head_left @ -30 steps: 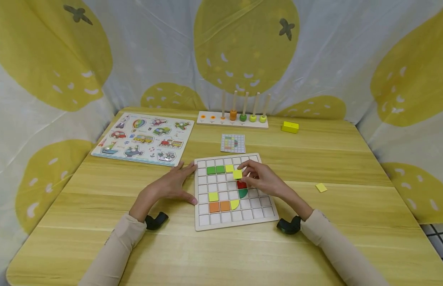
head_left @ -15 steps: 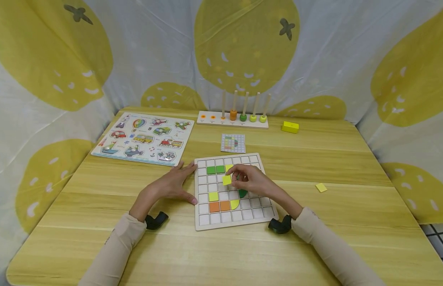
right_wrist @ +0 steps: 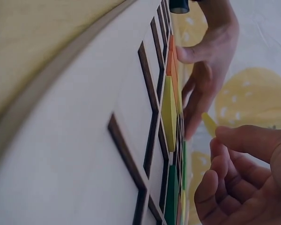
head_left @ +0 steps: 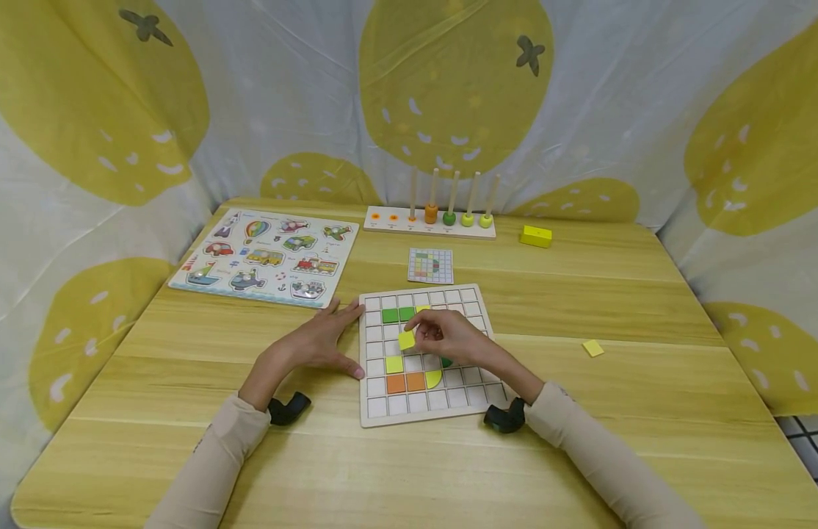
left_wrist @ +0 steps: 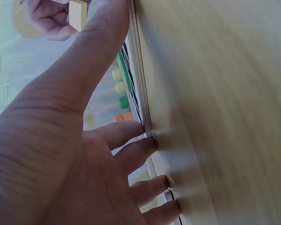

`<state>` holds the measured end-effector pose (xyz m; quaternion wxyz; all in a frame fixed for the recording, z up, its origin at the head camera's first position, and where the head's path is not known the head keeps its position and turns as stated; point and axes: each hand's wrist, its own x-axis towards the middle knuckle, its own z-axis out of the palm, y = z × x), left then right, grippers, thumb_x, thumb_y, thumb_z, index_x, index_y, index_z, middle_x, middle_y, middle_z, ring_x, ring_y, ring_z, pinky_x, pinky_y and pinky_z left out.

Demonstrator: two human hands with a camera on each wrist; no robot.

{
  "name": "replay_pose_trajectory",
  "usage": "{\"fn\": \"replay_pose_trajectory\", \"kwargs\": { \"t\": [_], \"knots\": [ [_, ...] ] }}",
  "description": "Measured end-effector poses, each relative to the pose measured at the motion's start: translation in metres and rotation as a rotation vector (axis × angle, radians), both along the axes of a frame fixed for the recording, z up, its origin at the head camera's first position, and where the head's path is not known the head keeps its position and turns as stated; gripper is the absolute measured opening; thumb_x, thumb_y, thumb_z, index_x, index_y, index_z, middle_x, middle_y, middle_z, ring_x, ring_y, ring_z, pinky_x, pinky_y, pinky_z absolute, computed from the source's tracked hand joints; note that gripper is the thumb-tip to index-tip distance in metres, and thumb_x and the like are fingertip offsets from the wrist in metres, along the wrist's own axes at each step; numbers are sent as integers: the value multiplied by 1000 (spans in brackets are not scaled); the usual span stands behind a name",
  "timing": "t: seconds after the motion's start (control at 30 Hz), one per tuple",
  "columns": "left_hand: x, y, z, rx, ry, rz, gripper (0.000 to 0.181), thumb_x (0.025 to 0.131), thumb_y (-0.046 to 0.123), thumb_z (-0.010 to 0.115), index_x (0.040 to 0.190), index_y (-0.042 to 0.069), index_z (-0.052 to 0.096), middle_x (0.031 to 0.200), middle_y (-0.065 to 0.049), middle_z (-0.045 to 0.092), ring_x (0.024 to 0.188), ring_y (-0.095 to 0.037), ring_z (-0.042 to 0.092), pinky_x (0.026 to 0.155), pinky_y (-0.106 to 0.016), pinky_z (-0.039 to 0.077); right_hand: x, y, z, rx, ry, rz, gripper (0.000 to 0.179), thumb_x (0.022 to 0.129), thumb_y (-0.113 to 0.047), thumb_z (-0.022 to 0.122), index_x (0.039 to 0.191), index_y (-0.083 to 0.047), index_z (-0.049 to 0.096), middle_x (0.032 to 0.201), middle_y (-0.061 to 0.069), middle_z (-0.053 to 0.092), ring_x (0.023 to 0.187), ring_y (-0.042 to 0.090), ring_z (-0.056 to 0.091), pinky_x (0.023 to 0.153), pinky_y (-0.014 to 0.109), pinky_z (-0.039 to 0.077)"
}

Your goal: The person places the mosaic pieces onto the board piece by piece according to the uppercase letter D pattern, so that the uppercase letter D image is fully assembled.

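A white wooden grid board [head_left: 377, 405] lies on the table, with green, yellow, orange and red pieces set in its squares. My right hand [head_left: 451, 338] pinches a yellow square tile [head_left: 406, 340] above the board's left-centre squares; the right wrist view shows the tile [right_wrist: 209, 124] between thumb and fingertips, apart from the board. My left hand [head_left: 316, 342] rests at the board's left edge, thumb and fingers spread and touching it. Two orange tiles [head_left: 405, 381], a yellow quarter-round piece [head_left: 433, 378] and another yellow tile [head_left: 393, 364] sit in the lower rows. My right hand hides some pieces.
A small pattern card [head_left: 430, 265] lies just beyond the board. Behind it stands a peg counter [head_left: 429, 222] with coloured beads. A vehicle puzzle board [head_left: 263, 257] is at the back left. At right are a yellow block [head_left: 536, 235] and a loose yellow tile [head_left: 592, 347].
My right hand has moved left across the board with the yellow tile, from near the red piece to over the left-centre squares. My left hand has stayed at the board's edge.
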<state>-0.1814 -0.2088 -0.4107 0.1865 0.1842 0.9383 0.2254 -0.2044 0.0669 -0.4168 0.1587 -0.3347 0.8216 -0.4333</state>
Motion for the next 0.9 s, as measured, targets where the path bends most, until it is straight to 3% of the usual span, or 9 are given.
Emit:
{"fn": "replay_pose_trajectory", "kwargs": {
  "t": [0.9],
  "knots": [
    [1, -1, 1, 6, 8, -4, 118, 63, 60, 81, 153, 9, 23, 160, -10, 15, 145, -42, -2, 111, -62, 16, -4, -23, 0, 70, -4, 37, 20, 86, -1, 67, 106, -4, 67, 77, -2, 61, 67, 7, 51, 63, 18, 42]
  ]
}}
